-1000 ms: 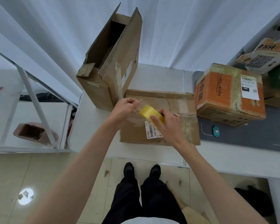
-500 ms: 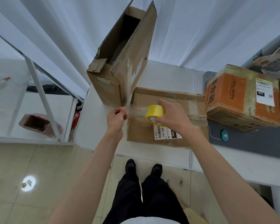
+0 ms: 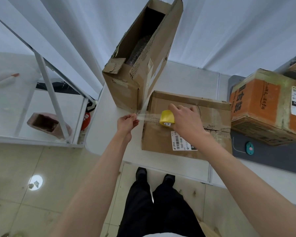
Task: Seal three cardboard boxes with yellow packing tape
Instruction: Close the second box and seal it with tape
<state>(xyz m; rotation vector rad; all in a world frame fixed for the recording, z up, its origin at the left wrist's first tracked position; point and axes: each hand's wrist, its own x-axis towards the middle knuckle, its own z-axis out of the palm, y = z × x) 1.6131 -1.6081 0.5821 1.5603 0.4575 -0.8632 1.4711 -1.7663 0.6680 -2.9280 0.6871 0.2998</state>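
The flat cardboard box [image 3: 186, 127] is lying on the worktop [image 3: 186, 77], stiff but probably light. My right hand [image 3: 186, 120] is gripping the yellow tape roll [image 3: 167, 118] over it, while my left fingers [image 3: 132, 117] are pinching the thin, sticky, near-clear strip [image 3: 148, 116] by its free end.

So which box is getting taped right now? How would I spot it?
Look at the white table. Three boxes sit there; find the flat box in the middle, under the right hand holding the yellow tape roll. Unlike the tall open box and orange box, it lies low with a barcode label.
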